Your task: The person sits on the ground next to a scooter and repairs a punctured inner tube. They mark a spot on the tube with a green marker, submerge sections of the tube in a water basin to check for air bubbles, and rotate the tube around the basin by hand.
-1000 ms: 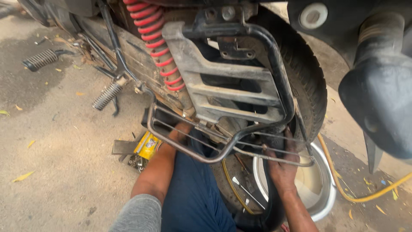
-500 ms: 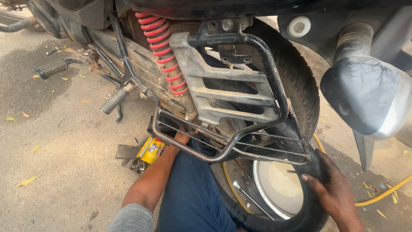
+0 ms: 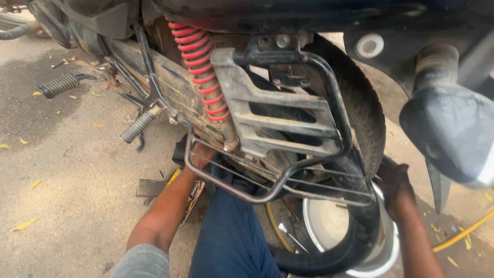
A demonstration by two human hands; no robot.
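Rear tyre (image 3: 360,113): sitting at 3 o'clock of the red shock spring (image 3: 200,67); judging heavy, stiff, grippy rubber.
Right hand (image 3: 396,188): clasping tyre tread at 4 o'clock.
Left hand (image 3: 201,154): reaching behind guard rail (image 3: 231,188); grip state impossible to tell.
Best hold: gripping tread edges, both sides.

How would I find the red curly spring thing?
Start at the motorcycle's big black rear tyre. Just left of it, beside the grey metal guard, a coil spring slants down. It is the only bright red part among dark, dusty metal.
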